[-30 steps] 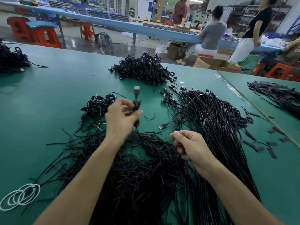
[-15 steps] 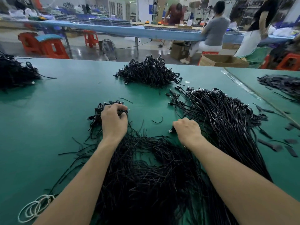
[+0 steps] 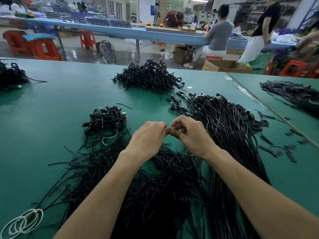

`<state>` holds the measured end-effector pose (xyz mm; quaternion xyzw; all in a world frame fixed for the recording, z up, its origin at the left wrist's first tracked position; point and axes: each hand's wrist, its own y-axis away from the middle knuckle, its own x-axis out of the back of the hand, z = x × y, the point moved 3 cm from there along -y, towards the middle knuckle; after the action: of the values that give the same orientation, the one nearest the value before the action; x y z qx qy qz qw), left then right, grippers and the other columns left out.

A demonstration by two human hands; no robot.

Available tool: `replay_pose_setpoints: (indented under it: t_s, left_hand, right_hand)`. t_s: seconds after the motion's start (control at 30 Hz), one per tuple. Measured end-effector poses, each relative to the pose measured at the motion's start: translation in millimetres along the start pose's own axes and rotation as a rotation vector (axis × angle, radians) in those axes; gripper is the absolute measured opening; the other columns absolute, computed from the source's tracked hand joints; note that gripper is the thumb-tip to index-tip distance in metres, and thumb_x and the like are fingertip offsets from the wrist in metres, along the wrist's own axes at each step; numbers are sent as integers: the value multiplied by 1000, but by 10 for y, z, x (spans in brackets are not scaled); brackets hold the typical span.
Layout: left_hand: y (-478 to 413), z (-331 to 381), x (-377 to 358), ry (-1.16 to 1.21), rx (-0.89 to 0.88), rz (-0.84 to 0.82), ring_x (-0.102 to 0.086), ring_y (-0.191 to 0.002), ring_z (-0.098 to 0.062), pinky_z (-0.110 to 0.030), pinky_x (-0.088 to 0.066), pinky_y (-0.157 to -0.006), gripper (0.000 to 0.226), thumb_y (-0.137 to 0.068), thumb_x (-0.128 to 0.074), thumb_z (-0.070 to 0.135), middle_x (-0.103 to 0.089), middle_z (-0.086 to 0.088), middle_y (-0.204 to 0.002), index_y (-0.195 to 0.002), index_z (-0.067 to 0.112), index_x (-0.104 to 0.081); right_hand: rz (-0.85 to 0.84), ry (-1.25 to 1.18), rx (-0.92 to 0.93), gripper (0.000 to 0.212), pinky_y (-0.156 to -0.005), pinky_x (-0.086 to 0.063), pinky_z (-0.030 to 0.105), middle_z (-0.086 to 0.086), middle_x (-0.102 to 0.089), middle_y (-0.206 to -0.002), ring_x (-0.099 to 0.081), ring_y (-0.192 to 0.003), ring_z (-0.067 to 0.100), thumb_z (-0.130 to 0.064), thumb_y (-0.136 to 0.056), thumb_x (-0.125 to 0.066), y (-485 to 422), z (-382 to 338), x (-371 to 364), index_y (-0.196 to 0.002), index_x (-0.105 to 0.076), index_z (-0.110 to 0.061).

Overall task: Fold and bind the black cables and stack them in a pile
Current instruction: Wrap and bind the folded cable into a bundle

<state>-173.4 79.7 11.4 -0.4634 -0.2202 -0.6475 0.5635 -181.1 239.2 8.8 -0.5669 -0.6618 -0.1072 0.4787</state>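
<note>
Grips meet now above the middle of the desk (image 3: 51, 104). A second ago my left grip (image 3: 148, 135) held a finished bundle upright. Half a second ago it pressed that bundle onto the small pile of bound cables (image 3: 107, 118) to my left, while my right grip (image 3: 191, 135) was out at the near ends of the loose cables (image 3: 229, 121). Both have since drawn back to the centre, fingers curled, tips touching. My own knuckles hide whatever sits between them, so I cannot tell whether either grip is closed on a cable end, a tie, or nothing. I judge that one bundle is stacked and the next round is starting.

The small pile lies just beyond my left grip, and a bigger heap (image 3: 150, 76) sits farther back. The loose cables fan out to the right of my right grip, plug ends pointing away from me. Under my forearms lies a thick mat of what look like thin black ties (image 3: 164, 178), with strands straggling toward the small pile. Those strands could snag a cable as I fold it. White loops (image 3: 22, 221) lie at the near left corner and flat black tabs (image 3: 276, 152) are scattered to the right. Another dark heap (image 3: 10, 78) sits at the far left edge.
</note>
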Motion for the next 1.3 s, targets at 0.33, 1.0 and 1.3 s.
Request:
replay_pose_setpoints:
  t_s: [0.33, 1.0, 1.3]
  left_hand:
    - [142, 22, 111, 165, -36, 179, -53, -74, -4, -29, -41, -64, 22, -104, -46, 35, -53, 20, -80, -100, 22, -64]
    - [305, 113, 314, 611, 29, -201, -22, -44, -12, -21, -21, -42, 45, -103, -48, 37, -26, 3, -51, -66, 22, -69]
    - [481, 260, 540, 1040, -6, -237, -17, -43, -10, -17, -20, -39, 44, -93, -49, 36, -26, 11, -49, -51, 27, -39]
  right_hand:
    - [-55, 524, -166, 52, -81, -37, 35, -7, -60, -78, -52, -89, 19, -53, -97, -25, 204, 421, 300, -82, -61, -18]
    - [-11, 70, 162, 30, -74, -43, 17, -8, -60, -83, -55, -79, 3, -41, -98, -55, 68, -279, 335, -107, -75, -20]
    - [-160, 210, -267, 53, -67, -52, 35, 1, -66, -82, -62, -71, 16, -55, -98, -32, 321, 429, 391, -92, -65, -14]
